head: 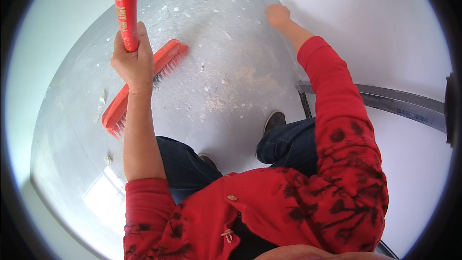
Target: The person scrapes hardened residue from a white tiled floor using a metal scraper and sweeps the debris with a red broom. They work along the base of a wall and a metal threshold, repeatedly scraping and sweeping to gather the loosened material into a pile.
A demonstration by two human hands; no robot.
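My left hand [134, 61] grips the red handle [126, 5] of a broom, which bears printed writing and runs out past the top of the view. Behind that hand and forearm, the red broom head [168, 52] slants across the floor, its bristles turned toward my feet. Part of the head is hidden by my wrist. My right hand [277, 15] is held out at the far right, fingers curled, with nothing visible in it. It is close to the white wall, but I cannot tell whether it touches.
White specks and dusty debris [231, 95] are scattered over the grey floor [231, 137]. A metal bar [397, 104] runs along the right wall behind my sleeve. A small crumpled scrap [108, 159] lies at the left. My shoe [275, 121] stands near the bar.
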